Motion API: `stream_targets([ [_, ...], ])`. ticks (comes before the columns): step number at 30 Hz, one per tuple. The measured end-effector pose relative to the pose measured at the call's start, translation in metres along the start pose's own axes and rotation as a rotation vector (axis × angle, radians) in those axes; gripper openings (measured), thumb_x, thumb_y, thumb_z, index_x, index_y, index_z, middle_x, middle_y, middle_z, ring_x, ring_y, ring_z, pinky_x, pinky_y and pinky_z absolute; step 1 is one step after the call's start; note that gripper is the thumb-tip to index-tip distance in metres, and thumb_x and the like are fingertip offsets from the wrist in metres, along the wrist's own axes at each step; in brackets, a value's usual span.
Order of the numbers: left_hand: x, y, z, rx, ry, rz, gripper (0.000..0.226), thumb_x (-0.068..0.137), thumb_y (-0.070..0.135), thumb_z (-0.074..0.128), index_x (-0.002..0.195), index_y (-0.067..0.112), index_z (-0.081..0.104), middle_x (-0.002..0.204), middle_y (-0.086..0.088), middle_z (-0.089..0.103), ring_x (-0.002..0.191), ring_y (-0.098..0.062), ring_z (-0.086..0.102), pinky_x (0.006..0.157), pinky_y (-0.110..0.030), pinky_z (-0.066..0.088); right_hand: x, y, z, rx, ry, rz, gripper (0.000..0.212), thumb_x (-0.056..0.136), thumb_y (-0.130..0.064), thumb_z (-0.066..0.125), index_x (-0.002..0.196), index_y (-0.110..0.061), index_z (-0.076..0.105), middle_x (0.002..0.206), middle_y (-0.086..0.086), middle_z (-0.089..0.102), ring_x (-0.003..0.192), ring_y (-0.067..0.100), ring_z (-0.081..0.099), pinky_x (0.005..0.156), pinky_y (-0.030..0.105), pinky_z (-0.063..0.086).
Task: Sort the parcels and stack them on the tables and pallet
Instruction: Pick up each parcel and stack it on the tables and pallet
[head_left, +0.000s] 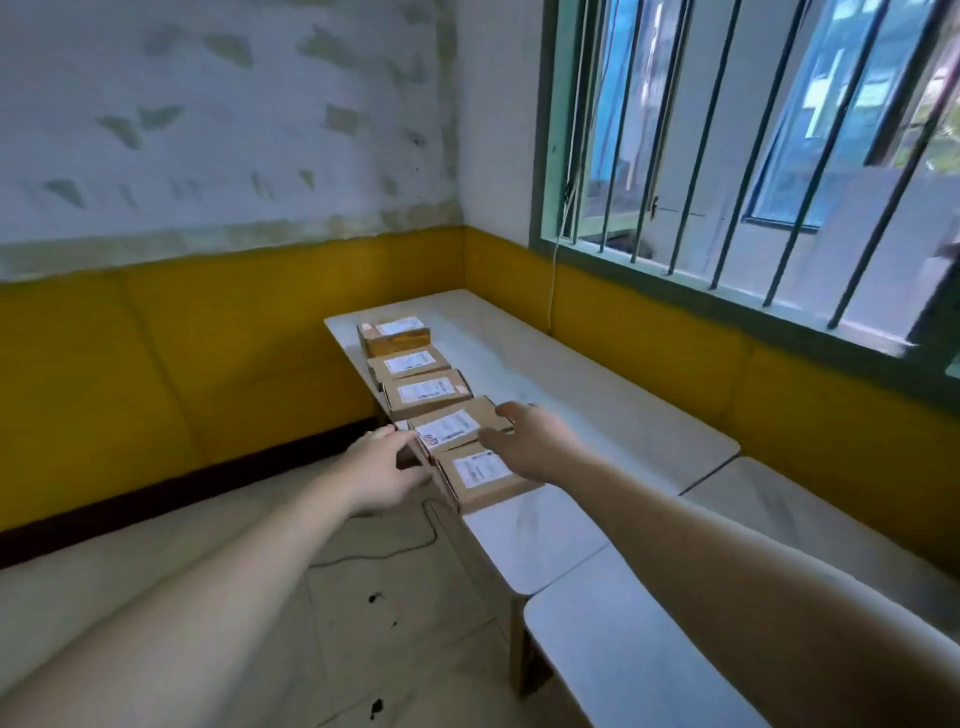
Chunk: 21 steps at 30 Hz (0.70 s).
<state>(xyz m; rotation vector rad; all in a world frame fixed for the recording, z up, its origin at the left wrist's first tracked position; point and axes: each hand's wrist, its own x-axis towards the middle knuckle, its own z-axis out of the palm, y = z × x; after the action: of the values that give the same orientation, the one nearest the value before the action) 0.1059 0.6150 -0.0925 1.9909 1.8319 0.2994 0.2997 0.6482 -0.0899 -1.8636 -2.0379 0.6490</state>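
Note:
Several brown cardboard parcels with white labels lie in a row along the left edge of a white table (571, 395). The fourth parcel (457, 423) sits between my two hands and tilts slightly across the row. My left hand (387, 470) holds its left end at the table edge. My right hand (532, 441) grips its right end, fingers curled over the far corner. The nearest parcel (485, 475) lies just below my right hand. The farthest parcel (395, 335) is the thickest one.
More white tables (644, 654) continue the row toward me on the right. A yellow-painted wall band runs behind, and a barred window (753, 156) stands at the right. A black cable (395, 545) lies on the tiled floor left of the tables.

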Motion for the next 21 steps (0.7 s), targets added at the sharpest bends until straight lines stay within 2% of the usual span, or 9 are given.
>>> stream_targets([
  [1, 0.017, -0.014, -0.007, 0.001, 0.005, -0.024, 0.065, 0.093, 0.047, 0.051, 0.149, 0.023, 0.027, 0.159, -0.002, 0.015, 0.146, -0.020, 0.013, 0.115, -0.033, 0.017, 0.020, -0.008, 0.006, -0.018, -0.006, -0.016, 0.058, 0.095, -0.054, 0.050, 0.146, -0.027, 0.042, 0.144, 0.004, 0.047, 0.120, 0.025, 0.053, 0.096, 0.035, 0.048],
  [3, 0.053, -0.042, -0.019, 0.004, -0.001, -0.059, 0.070, 0.092, 0.050, 0.051, 0.150, 0.023, 0.023, 0.159, -0.003, 0.012, 0.146, -0.021, 0.010, 0.116, -0.034, 0.015, 0.061, -0.025, 0.019, -0.035, -0.012, -0.034, 0.056, 0.095, -0.053, 0.050, 0.144, -0.026, 0.044, 0.139, 0.006, 0.050, 0.117, 0.027, 0.054, 0.095, 0.037, 0.050],
  [8, 0.145, -0.120, -0.051, 0.008, 0.016, -0.033, 0.071, 0.091, 0.050, 0.053, 0.150, 0.025, 0.024, 0.159, -0.005, 0.012, 0.147, -0.022, 0.010, 0.116, -0.035, 0.015, 0.168, -0.074, 0.060, 0.008, -0.006, -0.006, 0.058, 0.093, -0.055, 0.051, 0.144, -0.028, 0.043, 0.136, 0.002, 0.053, 0.080, 0.013, 0.057, 0.072, 0.031, 0.053],
  [10, 0.181, -0.152, -0.067, 0.009, -0.001, -0.044, 0.071, 0.091, 0.050, 0.054, 0.150, 0.026, 0.023, 0.160, -0.004, 0.011, 0.147, -0.022, 0.009, 0.117, -0.037, 0.015, 0.207, -0.095, 0.072, 0.032, -0.022, 0.012, 0.058, 0.095, -0.053, 0.051, 0.146, -0.026, 0.042, 0.129, 0.002, 0.055, 0.075, 0.010, 0.057, 0.072, 0.032, 0.053],
  [13, 0.234, -0.191, -0.094, 0.068, -0.031, -0.037, 0.071, 0.092, 0.051, 0.052, 0.151, 0.027, 0.020, 0.160, -0.002, 0.008, 0.147, -0.022, 0.006, 0.119, -0.039, 0.013, 0.262, -0.122, 0.084, 0.071, -0.016, 0.058, 0.055, 0.095, -0.049, 0.052, 0.144, -0.026, 0.043, 0.122, 0.003, 0.059, 0.085, 0.015, 0.061, 0.080, 0.034, 0.056],
  [16, 0.290, -0.218, -0.117, 0.070, -0.050, -0.037, 0.071, 0.091, 0.051, 0.051, 0.151, 0.027, 0.021, 0.160, -0.002, 0.009, 0.147, -0.022, 0.007, 0.119, -0.040, 0.013, 0.314, -0.138, 0.094, 0.101, -0.026, 0.114, 0.055, 0.094, -0.051, 0.051, 0.143, -0.028, 0.043, 0.108, -0.001, 0.060, 0.082, 0.017, 0.064, 0.079, 0.037, 0.058],
  [18, 0.324, -0.228, -0.124, 0.060, -0.072, -0.018, 0.071, 0.091, 0.050, 0.052, 0.151, 0.026, 0.022, 0.160, -0.003, 0.011, 0.147, -0.021, 0.009, 0.119, -0.039, 0.014, 0.347, -0.142, 0.098, 0.110, -0.025, 0.144, 0.058, 0.094, -0.052, 0.052, 0.144, -0.027, 0.042, 0.119, 0.000, 0.058, 0.090, 0.019, 0.065, 0.084, 0.038, 0.057],
  [21, 0.380, -0.238, -0.128, 0.070, -0.090, 0.024, 0.068, 0.092, 0.047, 0.053, 0.150, 0.024, 0.025, 0.158, -0.003, 0.017, 0.146, -0.021, 0.015, 0.117, -0.037, 0.018, 0.401, -0.138, 0.107, 0.087, 0.004, 0.170, 0.059, 0.095, -0.052, 0.051, 0.146, -0.024, 0.041, 0.143, 0.004, 0.049, 0.116, 0.024, 0.058, 0.095, 0.037, 0.051],
])
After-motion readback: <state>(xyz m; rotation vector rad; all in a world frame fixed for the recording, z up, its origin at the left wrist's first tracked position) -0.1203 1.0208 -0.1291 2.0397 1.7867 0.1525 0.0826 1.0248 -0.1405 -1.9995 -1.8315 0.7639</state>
